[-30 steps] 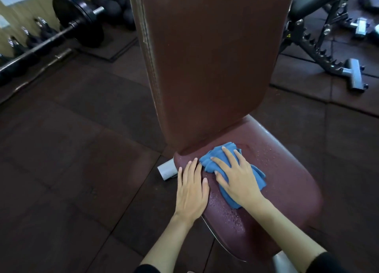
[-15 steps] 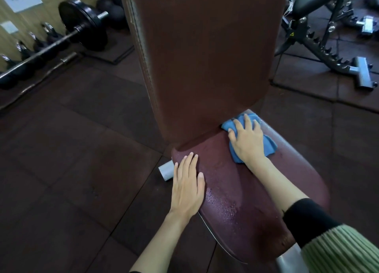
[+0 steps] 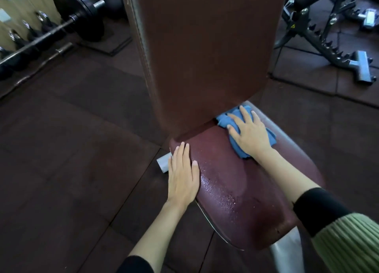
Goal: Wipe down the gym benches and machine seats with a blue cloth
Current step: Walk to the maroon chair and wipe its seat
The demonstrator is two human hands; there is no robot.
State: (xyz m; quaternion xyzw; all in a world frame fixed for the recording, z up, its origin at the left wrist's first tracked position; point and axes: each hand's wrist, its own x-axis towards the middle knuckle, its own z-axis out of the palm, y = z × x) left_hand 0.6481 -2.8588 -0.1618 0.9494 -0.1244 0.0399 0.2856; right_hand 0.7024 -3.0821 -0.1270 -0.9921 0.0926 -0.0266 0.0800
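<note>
One blue cloth under right hand, left hand on one seat.

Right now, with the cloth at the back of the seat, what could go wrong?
Droplets lie on the near part of the seat, so that part may be missed. The left hand rests flat on the wet seat edge and might slip. The cloth, bunched under the right hand, sits at the gap below the backrest and could snag there.
</note>
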